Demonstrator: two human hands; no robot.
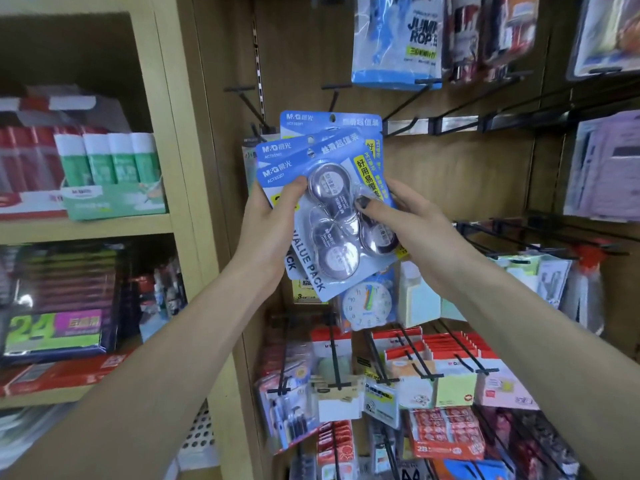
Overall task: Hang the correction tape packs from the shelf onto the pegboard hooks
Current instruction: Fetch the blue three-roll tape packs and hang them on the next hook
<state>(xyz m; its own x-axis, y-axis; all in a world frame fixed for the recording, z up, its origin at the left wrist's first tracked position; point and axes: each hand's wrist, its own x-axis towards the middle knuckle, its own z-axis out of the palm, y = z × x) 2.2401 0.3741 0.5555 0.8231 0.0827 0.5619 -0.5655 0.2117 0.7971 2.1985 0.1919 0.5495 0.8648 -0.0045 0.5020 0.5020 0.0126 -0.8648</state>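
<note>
Gripping fanned blue packs [329,188] from both sides, left hand [266,220] and right hand [405,216], below bare hook [334,95].

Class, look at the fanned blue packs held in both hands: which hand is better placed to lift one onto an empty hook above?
Probably the right hand: its fingers pinch the packs at their right edge, while the left hand grips the fan. Empty hooks lie directly above.

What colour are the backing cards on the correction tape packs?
Blue backing cards with white lettering, seen in the head view.
</note>
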